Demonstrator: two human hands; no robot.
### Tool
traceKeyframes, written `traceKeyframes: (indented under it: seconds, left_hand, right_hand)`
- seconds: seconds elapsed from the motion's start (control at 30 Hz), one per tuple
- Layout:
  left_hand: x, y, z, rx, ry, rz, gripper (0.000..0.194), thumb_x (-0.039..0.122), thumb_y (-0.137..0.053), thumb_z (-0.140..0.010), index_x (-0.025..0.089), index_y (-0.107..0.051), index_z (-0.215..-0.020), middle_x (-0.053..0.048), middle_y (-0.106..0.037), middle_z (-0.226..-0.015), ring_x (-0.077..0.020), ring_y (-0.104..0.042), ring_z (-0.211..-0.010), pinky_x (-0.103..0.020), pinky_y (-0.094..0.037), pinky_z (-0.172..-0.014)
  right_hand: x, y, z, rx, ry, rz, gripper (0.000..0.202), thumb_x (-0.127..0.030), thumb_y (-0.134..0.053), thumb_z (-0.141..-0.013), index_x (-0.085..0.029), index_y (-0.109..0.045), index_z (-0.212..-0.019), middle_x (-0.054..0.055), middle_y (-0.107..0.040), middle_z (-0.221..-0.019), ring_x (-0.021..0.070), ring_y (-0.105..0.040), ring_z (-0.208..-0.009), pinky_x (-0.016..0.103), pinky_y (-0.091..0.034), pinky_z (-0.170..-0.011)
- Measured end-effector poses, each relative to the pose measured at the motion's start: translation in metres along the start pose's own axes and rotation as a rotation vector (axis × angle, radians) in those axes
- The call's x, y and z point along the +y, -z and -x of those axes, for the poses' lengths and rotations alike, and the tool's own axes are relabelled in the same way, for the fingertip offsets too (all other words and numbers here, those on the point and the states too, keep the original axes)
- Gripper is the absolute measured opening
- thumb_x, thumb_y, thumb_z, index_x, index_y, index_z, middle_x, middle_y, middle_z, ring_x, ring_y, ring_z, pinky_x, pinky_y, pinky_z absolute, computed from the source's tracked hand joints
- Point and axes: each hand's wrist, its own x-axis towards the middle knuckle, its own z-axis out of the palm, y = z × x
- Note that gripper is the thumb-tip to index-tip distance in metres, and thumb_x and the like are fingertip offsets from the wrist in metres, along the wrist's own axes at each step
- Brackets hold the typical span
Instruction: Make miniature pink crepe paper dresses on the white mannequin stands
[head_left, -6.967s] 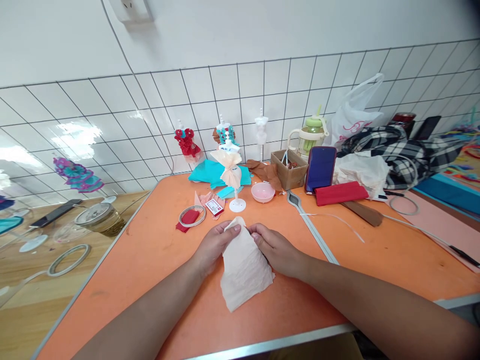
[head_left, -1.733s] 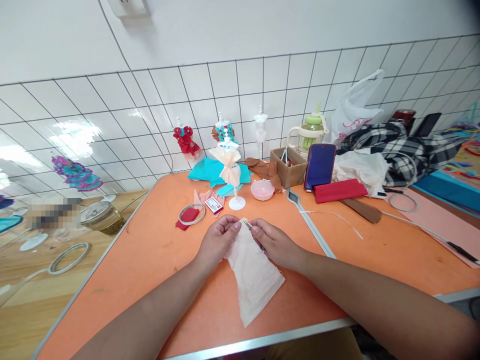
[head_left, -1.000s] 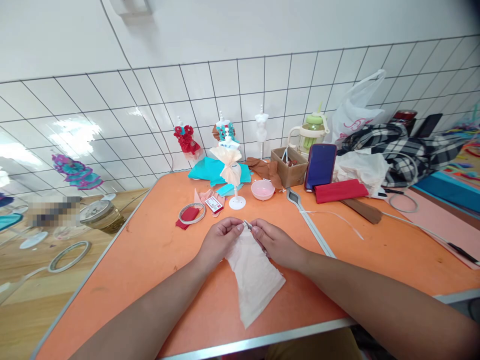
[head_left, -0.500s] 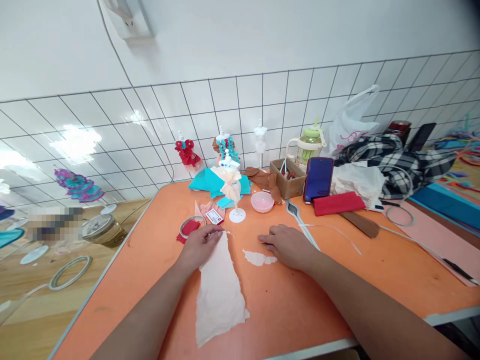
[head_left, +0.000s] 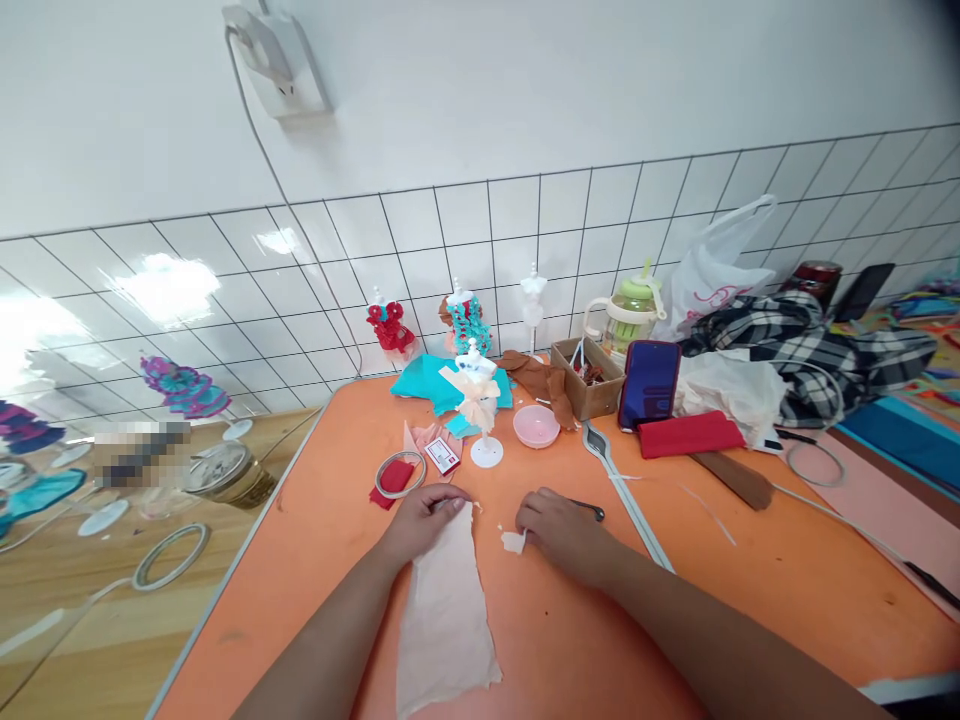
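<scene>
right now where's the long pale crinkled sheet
In the head view, the pale sheet lies just left of centre on the orange table, its far end at the left hand.

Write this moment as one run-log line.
left hand: holding pale sheet at far end | right hand: at small pale scrap, grip unclear | beyond hands: pink bowl, dress form with cream wrap

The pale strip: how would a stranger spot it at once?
Find the orange table, then the left hand on it. The pale strip runs from that hand toward the viewer, ragged along one edge; the similar scrap at the right hand is far smaller.
</scene>
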Motion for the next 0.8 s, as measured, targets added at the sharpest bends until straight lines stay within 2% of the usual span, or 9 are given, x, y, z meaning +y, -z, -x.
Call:
traceKeyframes:
  seconds: [0.03,0.1,0.17,0.23,0.3,0.4,0.53,0.7,0.8]
  left_hand:
    - [0.0,0.001,0.001,-0.005,0.008,0.015,0.019,0.039,-0.063,-0.077,0.024,-0.075,-0.082,-0.006,-0.073,-0.083,-0.0203,-0.062,-0.074,-0.026,-0.045,-0.066]
    - [-0.001,0.002,0.001,-0.022,0.007,0.027,0.02,0.04,-0.065,-0.076,0.024,-0.075,-0.083,-0.006,-0.073,-0.084,-0.0214,-0.063,-0.077,-0.027,-0.047,-0.069]
    - [-0.003,0.001,0.001,-0.074,-0.019,0.012,0.022,0.04,-0.065,-0.076,0.023,-0.075,-0.085,-0.007,-0.073,-0.087,-0.0222,-0.064,-0.081,-0.028,-0.048,-0.073]
    - [-0.006,0.0,0.001,-0.125,-0.056,-0.024,0.024,0.04,-0.062,-0.079,0.022,-0.075,-0.087,-0.007,-0.073,-0.088,-0.0216,-0.065,-0.083,-0.028,-0.048,-0.075]
    - [-0.009,0.0,-0.001,-0.139,-0.079,-0.066,0.026,0.04,-0.06,-0.08,0.02,-0.074,-0.088,-0.007,-0.073,-0.089,-0.02,-0.065,-0.082,-0.027,-0.048,-0.073]
    - [-0.013,-0.001,-0.002,-0.136,-0.102,-0.175,0.023,0.037,-0.059,-0.081,0.019,-0.072,-0.085,-0.005,-0.073,-0.085,-0.0172,-0.065,-0.078,-0.024,-0.048,-0.069]
    - [-0.013,-0.002,-0.001,-0.111,-0.137,-0.26,0.018,0.033,-0.059,-0.081,0.02,-0.072,-0.082,-0.002,-0.072,-0.082,-0.0154,-0.064,-0.076,-0.022,-0.046,-0.067]
    - [-0.012,-0.004,0.001,-0.055,-0.153,-0.264,0.015,0.027,-0.057,-0.081,0.019,-0.069,-0.085,-0.002,-0.072,-0.085,-0.0152,-0.064,-0.079,-0.023,-0.047,-0.072]
    - [-0.011,-0.006,0.003,-0.068,-0.162,-0.268,0.015,0.028,-0.058,-0.081,0.019,-0.069,-0.083,-0.002,-0.071,-0.082,-0.0144,-0.064,-0.076,-0.022,-0.047,-0.071]
  right_hand:
    - [-0.002,-0.004,-0.003,0.039,-0.043,-0.087,0.023,-0.009,-0.044,-0.084,-0.019,-0.064,-0.089,0.006,-0.063,-0.091,0.0198,-0.055,-0.088,0.031,-0.041,-0.074]
    - [-0.007,-0.009,-0.011,0.076,-0.128,-0.321,0.031,-0.01,-0.047,-0.082,-0.02,-0.06,-0.108,0.004,-0.065,-0.085,0.0176,-0.058,-0.082,0.028,-0.043,-0.07]
    - [-0.012,-0.013,-0.018,0.014,-0.184,-0.559,0.054,-0.014,-0.053,-0.08,-0.023,-0.045,-0.133,0.0,-0.067,-0.082,0.0149,-0.061,-0.071,0.025,-0.043,-0.06]
    - [-0.016,-0.018,-0.025,-0.096,-0.233,-0.712,0.065,-0.015,-0.056,-0.076,-0.022,-0.04,-0.138,-0.001,-0.067,-0.077,0.0125,-0.06,-0.061,0.022,-0.042,-0.053]
    - [-0.019,-0.023,-0.031,-0.18,-0.283,-0.813,0.055,-0.011,-0.054,-0.073,-0.019,-0.054,-0.127,-0.003,-0.065,-0.069,0.0101,-0.057,-0.052,0.02,-0.042,-0.049]
    - [-0.022,-0.028,-0.037,-0.2,-0.347,-0.934,0.041,-0.008,-0.053,-0.069,-0.017,-0.067,-0.106,-0.005,-0.06,-0.058,0.008,-0.054,-0.046,0.02,-0.044,-0.049]
    - [-0.027,-0.026,-0.043,-0.186,-0.489,-0.963,0.029,-0.014,-0.063,-0.068,-0.014,-0.068,-0.097,-0.004,-0.058,-0.054,0.008,-0.052,-0.044,0.019,-0.044,-0.045]
    - [-0.031,-0.022,-0.047,-0.139,-0.522,-0.949,0.041,-0.024,-0.068,-0.07,-0.013,-0.062,-0.108,-0.004,-0.059,-0.058,0.009,-0.053,-0.044,0.02,-0.045,-0.043]
    - [-0.03,-0.024,-0.046,-0.084,-0.504,-0.939,0.024,-0.03,-0.067,-0.071,-0.014,-0.066,-0.089,-0.005,-0.055,-0.055,0.0078,-0.05,-0.043,0.019,-0.043,-0.041]
